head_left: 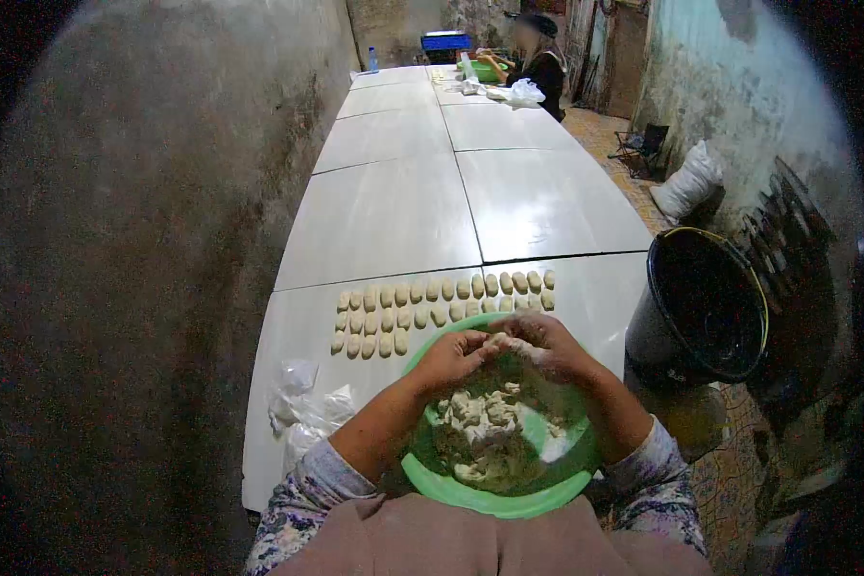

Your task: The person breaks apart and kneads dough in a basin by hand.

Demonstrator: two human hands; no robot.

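Note:
Above the green bowl (509,505), my left hand (456,359) and my right hand (549,344) meet around a small piece of pale dough (497,341). Fingers of both hands are closed on it and hide part of it. Below them in the bowl lies a loose, torn mass of dough (480,419) with floury bits. Just beyond the bowl, several small oval dough pieces (387,320) rest in rows on the white table; the bowl and my hands cover some of the nearer ones.
Crumpled clear plastic bags (309,413) lie left of the bowl on the white table (379,226). A large black bucket (706,307) stands at the right edge. At the far end another person (540,67) works by a green basin (482,71). A white sack (689,180) leans by the wall.

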